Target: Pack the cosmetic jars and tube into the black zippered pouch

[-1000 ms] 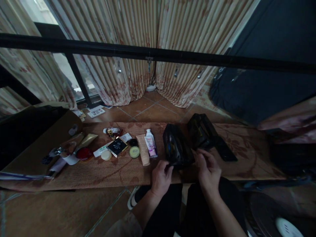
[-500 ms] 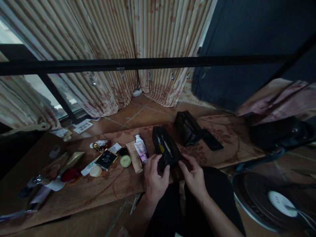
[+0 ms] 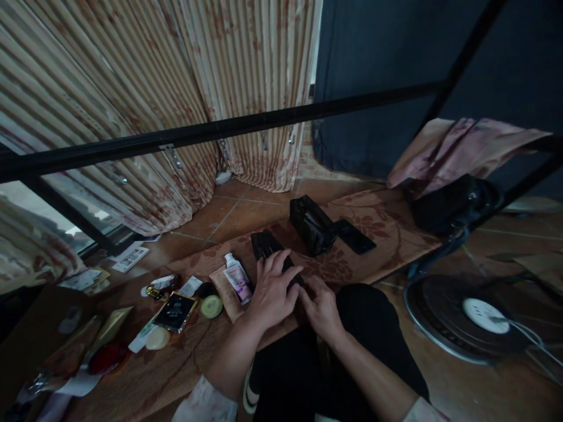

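A dark, elongated black pouch (image 3: 264, 241) lies on the brown patterned cloth in front of me. Across its top rests my left hand (image 3: 272, 287), fingers spread and covering much of it. My right hand (image 3: 321, 308) is closed at the pouch's near end, its fingertips pinching there; exactly which part they grip is hidden. Left of the pouch lie a white and purple tube (image 3: 238, 278) and a beige tube (image 3: 224, 290). Beyond it to the right, a second black pouch (image 3: 311, 223) sits beside a black phone-like slab (image 3: 357, 236).
Cosmetics spread leftward: a green round tub (image 3: 212, 306), a black square packet (image 3: 176, 312), a cream round piece (image 3: 157, 338) and a red round case (image 3: 107, 358). A cardboard box (image 3: 39, 328) stands far left. At right are a black bag (image 3: 453, 202) and a round dark device (image 3: 444, 316).
My left hand has moved from the pouch's side onto its top, covering the opening that showed earlier. My right hand has closed in at the near end. The camera view has shifted and tilted.
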{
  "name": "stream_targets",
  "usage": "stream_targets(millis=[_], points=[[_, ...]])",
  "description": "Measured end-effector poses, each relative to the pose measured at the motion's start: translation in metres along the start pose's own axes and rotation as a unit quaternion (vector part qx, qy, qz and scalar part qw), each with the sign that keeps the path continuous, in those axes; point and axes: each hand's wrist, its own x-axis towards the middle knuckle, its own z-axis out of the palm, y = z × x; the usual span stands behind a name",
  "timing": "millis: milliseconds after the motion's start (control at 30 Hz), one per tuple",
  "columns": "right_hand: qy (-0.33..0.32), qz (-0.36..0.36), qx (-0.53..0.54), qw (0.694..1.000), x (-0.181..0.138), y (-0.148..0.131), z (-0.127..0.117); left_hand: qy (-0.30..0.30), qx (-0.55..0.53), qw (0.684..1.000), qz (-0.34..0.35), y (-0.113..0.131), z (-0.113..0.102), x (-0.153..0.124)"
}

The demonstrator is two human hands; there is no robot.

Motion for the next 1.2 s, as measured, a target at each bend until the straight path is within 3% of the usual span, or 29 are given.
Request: stream_targets(millis=[167, 333, 1200], points=[[0.019, 0.001, -0.003, 1.000, 0.001, -0.001, 0.002, -0.057, 0.020, 0.998, 0.024, 0.003, -0.006, 0.012], [0.017, -0.007, -0.014, 1.000, 0.003, -0.002, 0.003, -0.076, 0.010, 0.996, 0.041, 0.002, -0.010, 0.017], [0.031, 0.020, -0.016, 0.999, -0.015, 0.019, 0.017, -0.013, -0.036, 0.998, 0.043, -0.005, 0.003, 0.010]])
